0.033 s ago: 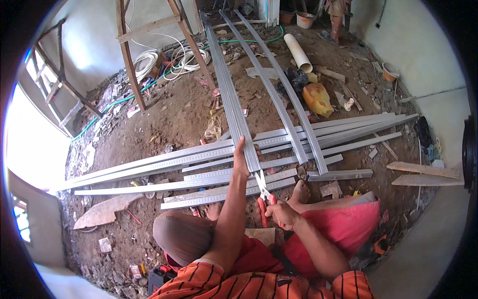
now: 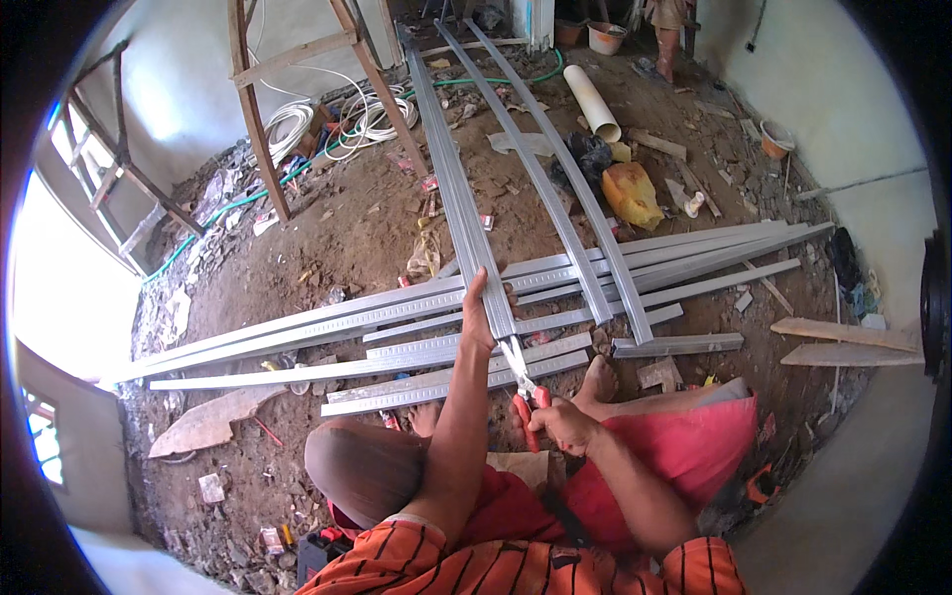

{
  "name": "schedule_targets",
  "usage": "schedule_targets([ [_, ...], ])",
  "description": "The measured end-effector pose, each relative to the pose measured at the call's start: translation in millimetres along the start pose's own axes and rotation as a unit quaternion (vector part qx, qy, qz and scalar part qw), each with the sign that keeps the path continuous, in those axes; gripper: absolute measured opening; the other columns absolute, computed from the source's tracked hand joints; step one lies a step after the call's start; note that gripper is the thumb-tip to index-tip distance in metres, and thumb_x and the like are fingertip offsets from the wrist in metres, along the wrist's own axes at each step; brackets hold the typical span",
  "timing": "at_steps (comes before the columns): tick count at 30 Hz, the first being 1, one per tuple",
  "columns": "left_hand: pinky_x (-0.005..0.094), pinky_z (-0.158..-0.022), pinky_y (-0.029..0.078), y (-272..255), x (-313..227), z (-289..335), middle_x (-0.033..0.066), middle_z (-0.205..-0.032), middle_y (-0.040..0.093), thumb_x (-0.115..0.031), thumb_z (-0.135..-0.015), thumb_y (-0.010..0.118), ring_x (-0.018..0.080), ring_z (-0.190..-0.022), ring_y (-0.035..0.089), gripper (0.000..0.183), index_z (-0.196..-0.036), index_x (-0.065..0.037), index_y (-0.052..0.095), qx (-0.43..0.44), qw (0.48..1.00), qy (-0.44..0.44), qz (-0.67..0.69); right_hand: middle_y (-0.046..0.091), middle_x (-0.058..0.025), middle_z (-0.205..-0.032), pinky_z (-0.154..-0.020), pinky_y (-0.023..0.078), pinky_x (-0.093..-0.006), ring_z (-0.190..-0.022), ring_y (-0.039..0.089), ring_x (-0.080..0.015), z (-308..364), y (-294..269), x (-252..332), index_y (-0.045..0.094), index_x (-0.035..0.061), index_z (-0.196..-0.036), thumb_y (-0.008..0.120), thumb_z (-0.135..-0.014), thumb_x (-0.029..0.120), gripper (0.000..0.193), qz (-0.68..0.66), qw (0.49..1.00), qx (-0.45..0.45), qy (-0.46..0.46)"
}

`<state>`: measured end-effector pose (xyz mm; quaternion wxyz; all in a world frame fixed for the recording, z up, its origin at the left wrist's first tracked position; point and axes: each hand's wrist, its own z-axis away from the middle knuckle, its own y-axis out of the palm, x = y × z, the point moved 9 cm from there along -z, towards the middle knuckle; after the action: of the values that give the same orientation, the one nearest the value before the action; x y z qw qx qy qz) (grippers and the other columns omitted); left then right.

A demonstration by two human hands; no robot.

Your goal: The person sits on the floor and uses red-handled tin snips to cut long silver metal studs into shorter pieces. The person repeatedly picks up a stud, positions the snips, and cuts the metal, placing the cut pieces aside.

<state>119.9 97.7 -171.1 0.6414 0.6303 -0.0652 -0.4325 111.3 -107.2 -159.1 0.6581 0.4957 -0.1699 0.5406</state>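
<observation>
A long silvery metal channel (image 2: 451,188) runs from near my knees to the far doorway. My left hand (image 2: 478,315) is closed round its near end, the thumb lying along the top. My right hand (image 2: 567,426) grips the red handles of a pair of tin snips (image 2: 519,363). The blades of the snips meet the channel's near end; how deep they bite is too small to tell. To the right, two more channels (image 2: 543,174) lie lengthwise on top of a crosswise stack of metal profiles (image 2: 297,322).
Behind the channels stand a wooden trestle (image 2: 296,59) and coils of white cable (image 2: 372,119). Farther right lie a white pipe (image 2: 593,104), a yellow jerrycan (image 2: 632,196) and wooden boards (image 2: 843,335). Another person's leg (image 2: 667,55) shows at the back. Rubble litters the dirt floor.
The snips' blades have shifted slightly at the channel's near end. My left hand stays on the channel, and the rest looks the same.
</observation>
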Motion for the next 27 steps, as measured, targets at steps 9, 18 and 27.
schedule_targets([
  [9, 0.0299, -0.051, 0.043, 26.6, -12.7, 13.9, 0.004, -0.075, 0.054, -0.031, -0.081, 0.057, 0.0162, -0.059, 0.051, 0.034, -0.104, -0.007, 0.051, 0.12, 0.986, -0.024, 0.115, 0.054, -0.0021, -0.078, -0.061, 0.045, -0.0274, -0.068, 0.053, -0.0131, 26.4, -18.0, 76.9, 0.051, 0.0043, -0.093, 0.056, -0.075, 0.009, 0.02, 0.246, 0.94, -0.11, -0.208],
  [18, 0.0291, -0.05, 0.051, 90.2, -31.2, 34.9, 0.0068, -0.069, 0.054, -0.029, -0.08, 0.053, 0.0148, -0.054, 0.055, 0.033, -0.095, 0.0, 0.051, 0.112, 0.99, 0.027, 0.081, 0.063, -0.0113, -0.091, -0.075, 0.049, -0.0337, -0.086, 0.062, -0.0247, 31.8, 9.4, 171.3, 0.052, 0.0026, -0.101, 0.072, -0.068, 0.014, 0.041, 0.386, 0.785, -0.285, -0.392],
  [27, 0.0286, -0.042, 0.051, 82.0, -44.9, 38.1, 0.0105, -0.067, 0.058, -0.026, -0.079, 0.049, 0.0187, -0.047, 0.057, 0.036, -0.101, 0.002, 0.05, 0.067, 0.995, 0.067, 0.012, 0.064, -0.0112, -0.087, -0.073, 0.05, -0.0341, -0.083, 0.064, -0.0267, 23.1, 28.1, 195.0, 0.052, 0.0048, -0.102, 0.073, -0.068, 0.015, 0.041, 0.435, 0.776, -0.245, -0.385],
])
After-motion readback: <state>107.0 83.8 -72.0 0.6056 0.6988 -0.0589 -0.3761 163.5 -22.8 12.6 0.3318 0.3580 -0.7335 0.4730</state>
